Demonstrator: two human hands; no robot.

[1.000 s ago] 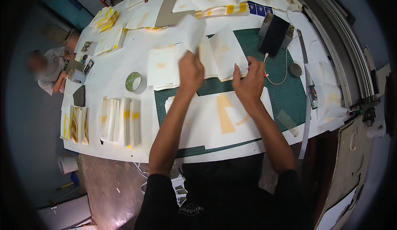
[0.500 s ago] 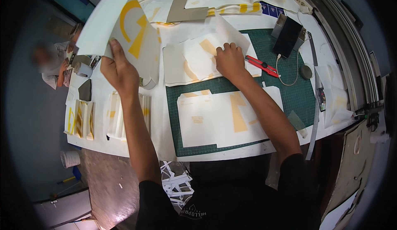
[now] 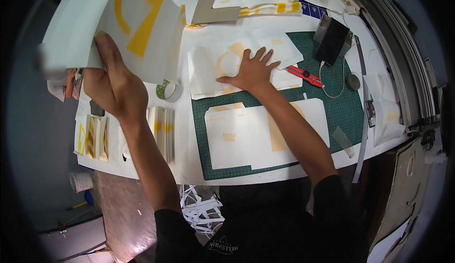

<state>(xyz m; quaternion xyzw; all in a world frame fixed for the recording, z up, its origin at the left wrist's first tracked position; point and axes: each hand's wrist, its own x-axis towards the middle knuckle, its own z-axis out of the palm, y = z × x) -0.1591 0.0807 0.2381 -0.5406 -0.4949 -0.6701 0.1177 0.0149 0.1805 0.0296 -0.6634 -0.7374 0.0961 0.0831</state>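
A yellow-printed white sheet (image 3: 150, 40) is grasped by the left hand (image 3: 116, 80), while stacked paper (image 3: 204, 69) is touched by the splayed, ungripping right hand (image 3: 254, 72).

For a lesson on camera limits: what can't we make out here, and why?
Raised sheet in left hand: head view, cut off by the upper edge.
Co-worker: head view, mostly hidden behind that sheet.
Flat sheet on green mat: head view, partly covered by right forearm.
Papers under right hand: head view, layers too thin to count.
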